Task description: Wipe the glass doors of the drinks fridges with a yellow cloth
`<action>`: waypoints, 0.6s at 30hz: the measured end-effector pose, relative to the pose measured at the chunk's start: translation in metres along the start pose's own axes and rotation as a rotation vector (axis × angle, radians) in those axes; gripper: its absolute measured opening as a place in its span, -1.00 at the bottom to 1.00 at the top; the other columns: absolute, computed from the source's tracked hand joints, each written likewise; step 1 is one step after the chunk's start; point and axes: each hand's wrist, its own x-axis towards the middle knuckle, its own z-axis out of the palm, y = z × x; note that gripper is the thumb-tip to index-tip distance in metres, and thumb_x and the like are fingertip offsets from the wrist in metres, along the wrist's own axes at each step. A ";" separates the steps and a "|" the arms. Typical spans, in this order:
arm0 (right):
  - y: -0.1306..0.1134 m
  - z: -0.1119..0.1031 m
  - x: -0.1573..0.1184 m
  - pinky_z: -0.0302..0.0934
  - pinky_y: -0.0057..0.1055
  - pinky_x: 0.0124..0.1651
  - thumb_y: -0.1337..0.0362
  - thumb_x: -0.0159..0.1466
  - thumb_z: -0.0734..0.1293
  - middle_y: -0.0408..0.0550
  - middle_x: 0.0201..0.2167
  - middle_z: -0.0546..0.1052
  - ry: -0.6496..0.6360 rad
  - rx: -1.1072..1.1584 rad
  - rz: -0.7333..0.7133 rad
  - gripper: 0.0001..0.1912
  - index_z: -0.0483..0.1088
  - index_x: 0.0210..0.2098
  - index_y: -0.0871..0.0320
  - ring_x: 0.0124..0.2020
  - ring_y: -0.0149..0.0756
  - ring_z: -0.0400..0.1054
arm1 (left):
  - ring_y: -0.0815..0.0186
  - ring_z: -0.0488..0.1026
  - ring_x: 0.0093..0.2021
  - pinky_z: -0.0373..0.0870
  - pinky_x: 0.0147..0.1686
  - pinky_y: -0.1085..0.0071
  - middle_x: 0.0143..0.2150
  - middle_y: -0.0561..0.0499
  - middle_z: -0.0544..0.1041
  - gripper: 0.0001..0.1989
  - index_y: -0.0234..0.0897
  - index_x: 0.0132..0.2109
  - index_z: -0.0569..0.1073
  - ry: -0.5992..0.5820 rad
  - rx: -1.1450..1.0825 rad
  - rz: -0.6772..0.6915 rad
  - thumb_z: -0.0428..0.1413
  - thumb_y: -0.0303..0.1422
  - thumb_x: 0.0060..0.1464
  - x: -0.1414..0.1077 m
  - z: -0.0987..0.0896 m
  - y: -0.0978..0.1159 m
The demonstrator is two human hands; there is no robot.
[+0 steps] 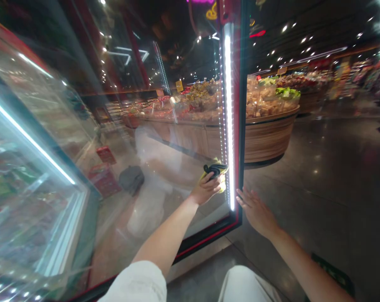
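My left hand (209,186) is closed around a yellowish cloth (223,184) with a dark, looped piece (215,168) bunched on top. The cloth is at the inner face of a glass door (183,184), beside a bright vertical light strip (229,126). At the door's dark outer edge (241,176), my right hand (255,209) has its fingers stretched out and apart. Its fingertips are at the frame, holding nothing. The door stands swung open, and a pale reflection shows in its pane.
On the left is a lit display cabinet (60,147) with blurred packages inside. Beyond the door, a rounded wood-panelled stand (268,138) carries heaped produce. A dark green object (333,274) lies on the grey floor (322,180) by my right forearm.
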 end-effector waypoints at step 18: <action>-0.103 -0.004 0.054 0.26 0.05 0.37 0.60 0.33 0.11 0.02 0.34 0.39 0.067 0.014 -0.065 -0.44 0.49 0.17 0.12 0.44 -0.05 0.12 | 0.53 -0.21 0.52 -0.24 0.52 0.34 0.46 0.17 0.27 -0.35 -0.11 0.35 0.33 0.065 0.516 -0.011 -0.07 -0.66 0.19 -0.167 0.008 -0.009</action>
